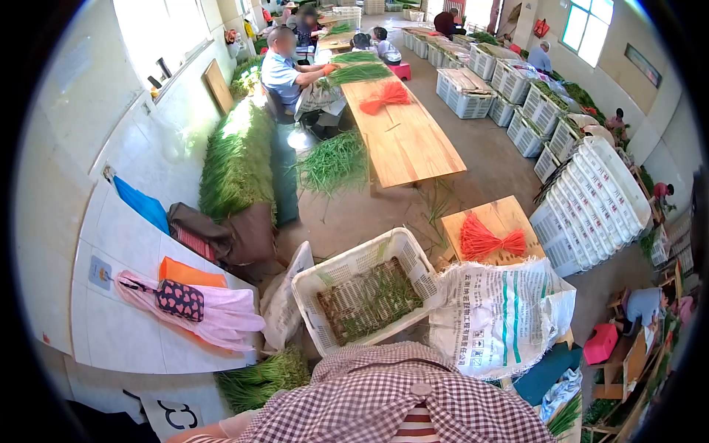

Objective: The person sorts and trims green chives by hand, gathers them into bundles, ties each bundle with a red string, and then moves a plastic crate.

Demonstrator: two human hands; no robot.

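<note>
At the bottom left edge a strip of bare skin and a pale cuff show beside my checked clothing; my left hand itself is outside the picture. My right hand does not show either. Directly before my body is a white plastic basket [301, 295] with loose green stalks [391, 292] on its slatted bottom. A white printed sack [484, 321] is spread to its right. Behind the sack, a tied bunch of red strips [491, 238] lies on a small wooden board [509, 210]. A pile of green stalks [266, 380] rests low at the left.
A long wooden table [413, 140] stands ahead, with red strips [388, 96] on it. A seated person [281, 70] handles green stalks at its left. More stalks [240, 162] line the left wall. Stacked white crates [591, 203] stand at the right, near other people. A pink cloth [221, 314] hangs left.
</note>
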